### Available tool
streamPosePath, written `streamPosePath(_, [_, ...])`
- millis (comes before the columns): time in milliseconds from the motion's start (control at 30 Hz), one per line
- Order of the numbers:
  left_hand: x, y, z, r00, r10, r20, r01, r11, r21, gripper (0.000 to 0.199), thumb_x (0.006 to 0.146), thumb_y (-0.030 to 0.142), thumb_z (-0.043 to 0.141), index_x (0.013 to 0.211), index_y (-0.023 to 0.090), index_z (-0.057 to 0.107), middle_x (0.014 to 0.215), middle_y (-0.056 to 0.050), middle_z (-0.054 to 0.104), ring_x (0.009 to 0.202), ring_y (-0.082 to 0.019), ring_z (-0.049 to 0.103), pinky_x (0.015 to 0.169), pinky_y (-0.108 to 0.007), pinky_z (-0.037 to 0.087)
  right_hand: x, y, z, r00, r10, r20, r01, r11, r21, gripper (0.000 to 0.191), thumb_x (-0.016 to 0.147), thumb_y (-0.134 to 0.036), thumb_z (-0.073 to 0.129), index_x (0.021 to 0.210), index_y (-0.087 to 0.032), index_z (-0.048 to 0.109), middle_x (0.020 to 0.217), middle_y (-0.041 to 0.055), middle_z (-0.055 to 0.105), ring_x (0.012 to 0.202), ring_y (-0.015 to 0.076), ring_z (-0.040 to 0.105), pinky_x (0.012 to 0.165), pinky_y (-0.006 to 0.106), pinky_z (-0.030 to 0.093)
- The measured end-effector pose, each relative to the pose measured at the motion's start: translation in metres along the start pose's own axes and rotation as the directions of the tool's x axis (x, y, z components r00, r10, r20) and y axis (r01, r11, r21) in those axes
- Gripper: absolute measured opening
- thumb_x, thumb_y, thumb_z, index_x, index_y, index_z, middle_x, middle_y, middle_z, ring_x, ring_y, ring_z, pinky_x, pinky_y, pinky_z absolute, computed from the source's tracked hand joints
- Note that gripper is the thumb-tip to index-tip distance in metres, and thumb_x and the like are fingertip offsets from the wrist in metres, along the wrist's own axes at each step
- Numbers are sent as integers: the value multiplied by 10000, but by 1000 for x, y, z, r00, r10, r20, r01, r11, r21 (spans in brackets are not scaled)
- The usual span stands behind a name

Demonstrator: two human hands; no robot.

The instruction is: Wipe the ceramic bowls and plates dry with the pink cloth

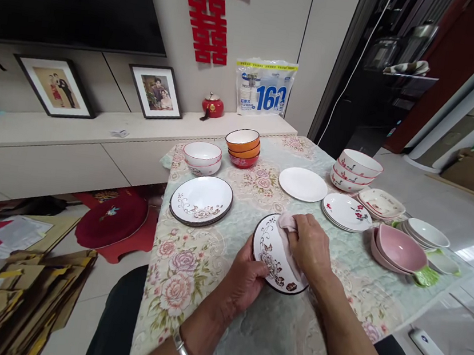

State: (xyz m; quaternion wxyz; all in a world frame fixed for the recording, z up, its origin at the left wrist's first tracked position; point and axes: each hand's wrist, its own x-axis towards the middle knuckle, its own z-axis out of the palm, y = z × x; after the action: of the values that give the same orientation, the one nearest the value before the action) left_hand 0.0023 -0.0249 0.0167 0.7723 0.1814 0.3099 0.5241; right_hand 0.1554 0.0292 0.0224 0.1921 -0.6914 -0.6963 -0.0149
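Observation:
A white plate with a dark rim and brown flowers (271,248) is tilted up in front of me, above the table. My left hand (249,274) grips its lower left edge, with the thumb on its face. In my right hand (310,245) is a pale pink cloth (288,223), pressed against the plate's upper right part. The fingers of that hand are closed round the cloth, which hides some of the plate. To the left lies a stack of matching plates (202,199).
On the flowered tablecloth (182,274) stand white bowls (202,159), orange bowls (243,144), a plain white plate (303,184), cherry-patterned plates (347,212), stacked bowls (356,172) and pink bowls (398,250). A red stool (113,223) and flattened cardboard (10,299) are at the left.

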Motion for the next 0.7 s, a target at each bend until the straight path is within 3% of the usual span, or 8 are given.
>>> streamPosePath(100, [-1, -1, 1, 999, -20, 27, 19, 999, 32, 784, 453, -47, 534, 1192, 201, 619, 957, -35, 723, 884, -210, 644, 722, -274, 475, -7, -14, -2, 982, -190, 15, 181, 952, 247, 156, 858, -128, 529, 968, -171, 630, 947, 76, 623, 882, 207, 572, 757, 284, 393])
streamPosePath(167, [-1, -1, 0, 1000, -16, 24, 14, 998, 69, 641, 445, -47, 531, 1033, 169, 668, 836, -17, 700, 772, -179, 625, 651, -249, 449, -11, -22, -4, 938, -341, 56, 278, 843, 460, 169, 837, -120, 564, 963, -198, 644, 944, 43, 642, 883, 183, 587, 768, 261, 414])
streamPosePath(267, [-1, -2, 0, 1000, 1, 7, -2, 993, 117, 454, 437, -39, 530, 833, 138, 664, 711, -4, 657, 676, -160, 593, 619, -254, 440, -13, -27, -7, 870, -477, 126, 311, 729, 610, 170, 832, -146, 601, 974, -222, 656, 975, 19, 666, 903, 170, 603, 776, 248, 430])
streamPosePath(333, [-1, -1, 0, 1000, -9, 23, 7, 993, 118, 515, 449, -38, 533, 912, 144, 667, 742, -7, 671, 688, -167, 601, 639, -266, 452, -10, -22, -7, 891, -425, 159, 284, 796, 535, 171, 848, -162, 589, 1003, -205, 647, 1014, 42, 665, 929, 184, 603, 798, 264, 424])
streamPosePath(433, [-1, 0, 0, 999, -44, 32, 42, 997, 65, 755, 451, -48, 520, 1165, 182, 609, 880, -23, 710, 793, -192, 635, 703, -286, 475, -1, -6, -8, 973, -160, 170, 116, 964, 240, 183, 873, -162, 535, 1035, -157, 618, 1016, 101, 650, 899, 216, 604, 750, 288, 399])
streamPosePath(533, [-1, 0, 0, 998, -60, 18, 59, 998, 22, 838, 436, -53, 506, 1238, 186, 562, 962, -45, 721, 900, -219, 642, 769, -310, 489, 4, 5, -11, 986, 64, 151, -58, 997, -41, 171, 889, -177, 483, 1006, -135, 601, 977, 132, 635, 796, 228, 603, 628, 295, 334])
streamPosePath(633, [-1, -1, -1, 998, -58, 23, 57, 997, 43, 806, 450, -46, 513, 1222, 179, 576, 946, -49, 724, 887, -224, 644, 751, -312, 493, 0, 1, -14, 983, 68, 171, -53, 995, -90, 153, 897, -184, 464, 964, -134, 592, 966, 136, 635, 750, 219, 593, 597, 297, 299])
streamPosePath(700, [0, -1, -2, 998, -51, 38, 48, 996, 74, 753, 470, -40, 525, 1186, 179, 604, 886, -36, 718, 816, -210, 643, 709, -303, 489, -6, -10, -16, 975, -76, 210, 65, 996, 59, 109, 883, -184, 498, 922, -154, 595, 935, 101, 645, 762, 203, 588, 626, 285, 324])
